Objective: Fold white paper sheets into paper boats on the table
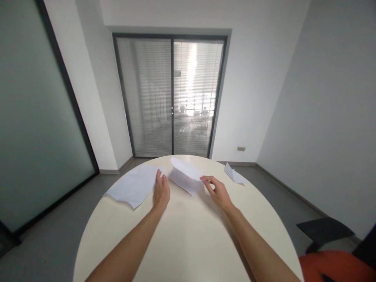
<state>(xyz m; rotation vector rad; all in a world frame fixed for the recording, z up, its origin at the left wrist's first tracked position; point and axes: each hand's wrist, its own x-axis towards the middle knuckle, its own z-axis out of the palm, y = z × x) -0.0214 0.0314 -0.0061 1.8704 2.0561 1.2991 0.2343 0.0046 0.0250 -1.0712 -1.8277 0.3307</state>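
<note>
A folded sheet of white paper (185, 179) stands partly raised in the middle of the table, its upper flap bent over. My right hand (216, 192) pinches its right corner between thumb and fingers. Beside the paper's left end, my left hand (161, 190) is held edge-on with its fingers stretched out, holding nothing. Under and left of that hand lies a larger flat sheet of white paper (133, 185) with crease lines. Farther right, near the table's far edge, sits a small folded paper piece (235, 175) with one pointed end sticking up.
The round cream table (182, 243) fills the foreground. An orange chair (335, 266) with a black armrest (326, 229) stands close at the right. Beyond the table are a glass door with blinds (152, 98) and a wall socket (241, 149). A frosted glass panel (38, 117) is at the left.
</note>
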